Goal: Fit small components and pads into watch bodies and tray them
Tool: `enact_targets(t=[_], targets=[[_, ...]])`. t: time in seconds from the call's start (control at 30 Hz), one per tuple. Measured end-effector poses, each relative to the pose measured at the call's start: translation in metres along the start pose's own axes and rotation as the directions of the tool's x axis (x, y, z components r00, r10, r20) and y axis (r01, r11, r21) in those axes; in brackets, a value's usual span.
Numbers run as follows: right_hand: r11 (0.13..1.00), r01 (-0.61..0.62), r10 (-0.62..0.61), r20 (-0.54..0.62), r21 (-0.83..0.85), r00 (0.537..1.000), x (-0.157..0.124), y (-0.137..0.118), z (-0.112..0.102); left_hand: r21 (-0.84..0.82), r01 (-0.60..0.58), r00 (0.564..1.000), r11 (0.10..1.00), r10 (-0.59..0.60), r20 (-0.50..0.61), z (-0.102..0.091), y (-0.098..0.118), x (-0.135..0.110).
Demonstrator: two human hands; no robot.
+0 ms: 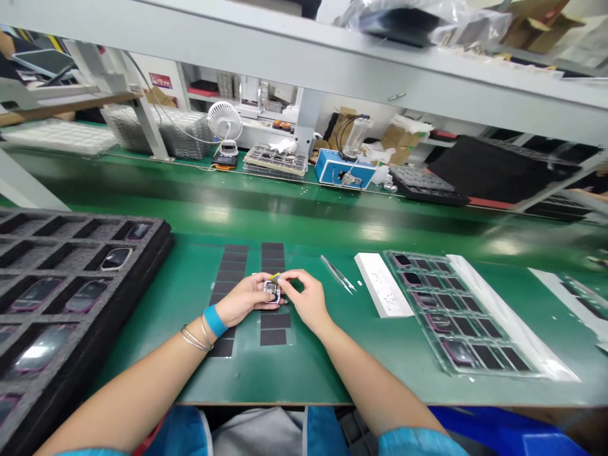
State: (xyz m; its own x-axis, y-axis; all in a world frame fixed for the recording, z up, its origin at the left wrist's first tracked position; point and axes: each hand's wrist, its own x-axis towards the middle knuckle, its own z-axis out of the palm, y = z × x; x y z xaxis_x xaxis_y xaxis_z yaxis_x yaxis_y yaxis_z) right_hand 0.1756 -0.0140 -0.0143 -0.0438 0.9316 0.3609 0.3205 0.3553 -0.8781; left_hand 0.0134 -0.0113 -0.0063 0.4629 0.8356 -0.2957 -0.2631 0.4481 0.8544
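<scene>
While both hands work at lower centre of the head view, a small rectangular watch-like module (272, 291) is held just above the green bench mat (323, 373). The left hand (240, 299) is curled closed around the module's lower left side and has hold of it. The right hand (308, 301) is nearly closed, its thumb and forefinger (287, 277) pinched at the module's top edge beside a small yellow tab (275, 277); whether they grip the tab or only touch it cannot be told. The module is judged light, stiff in its frame and fragile, best taken by the frame edges, with the thin tab likely to be soft and easily bent. Two columns of black rectangular pads (273, 329) lie beneath the hands. Fine tweezers (337, 274) lie to the right, near a white strip (382, 285). A black foam tray (166, 237) holding similar units occupies the left of the frame, and a clear compartment tray (475, 372) lies at right. A blue wristband (215, 320) and metal bangles (196, 339) are on the left wrist. A red sign (160, 80) appears at upper left of centre, but no brand, label or writing is legible.
</scene>
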Motion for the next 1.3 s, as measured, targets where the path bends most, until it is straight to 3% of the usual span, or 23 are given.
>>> enact_targets(t=[0.13,0.3,0.4,0.5,0.6,0.73,0.8,0.9,0.97,1.07,1.17,1.3], targets=[[0.981,0.179,-0.179,0.004,-0.079,0.984,-0.002,-0.004,0.003,0.048,-0.006,0.998,0.999,0.009,-0.070,0.000,-0.005,0.002],[0.875,0.431,-0.418,0.103,-0.223,0.903,-0.002,-0.001,0.003,-0.084,-0.002,0.993,0.996,-0.009,-0.121,-0.003,-0.003,0.000],[0.802,0.495,-0.446,0.216,-0.336,0.869,-0.002,0.003,0.001,-0.218,0.012,0.995,0.976,-0.033,-0.090,-0.006,0.000,0.000],[0.784,0.511,-0.431,0.283,-0.353,0.857,-0.002,0.006,0.000,-0.224,0.015,0.994,0.975,-0.040,-0.105,-0.008,0.002,0.002],[0.871,0.416,-0.360,0.234,-0.261,0.903,-0.001,0.006,0.001,-0.157,-0.011,0.995,0.988,-0.004,-0.098,-0.009,0.001,0.002],[0.997,0.070,-0.073,0.155,0.028,0.985,0.000,0.009,0.004,-0.082,-0.037,0.998,0.996,0.033,-0.053,-0.010,0.001,0.002],[0.962,-0.141,0.080,0.251,0.235,0.965,0.001,0.013,0.004,-0.034,-0.044,0.999,0.998,0.044,-0.011,-0.011,0.000,0.001],[0.827,-0.376,0.156,0.472,0.418,0.868,0.001,0.020,0.005,0.046,-0.061,0.996,0.997,0.058,0.073,-0.010,-0.001,-0.001],[0.784,-0.420,0.125,0.546,0.458,0.828,0.001,0.023,0.006,0.096,-0.076,0.991,0.993,0.064,0.119,-0.009,-0.003,-0.001],[0.756,-0.443,0.119,0.564,0.482,0.817,-0.001,0.022,0.007,0.143,-0.098,0.986,0.985,0.077,0.148,-0.007,-0.004,-0.001],[0.744,-0.452,0.149,0.537,0.492,0.831,-0.003,0.016,0.008,0.168,-0.119,0.986,0.979,0.096,0.140,-0.006,-0.004,0.000],[0.790,-0.392,0.140,0.483,0.472,0.864,-0.005,0.009,0.007,0.171,-0.140,0.986,0.975,0.121,0.114,-0.004,-0.003,-0.001]])
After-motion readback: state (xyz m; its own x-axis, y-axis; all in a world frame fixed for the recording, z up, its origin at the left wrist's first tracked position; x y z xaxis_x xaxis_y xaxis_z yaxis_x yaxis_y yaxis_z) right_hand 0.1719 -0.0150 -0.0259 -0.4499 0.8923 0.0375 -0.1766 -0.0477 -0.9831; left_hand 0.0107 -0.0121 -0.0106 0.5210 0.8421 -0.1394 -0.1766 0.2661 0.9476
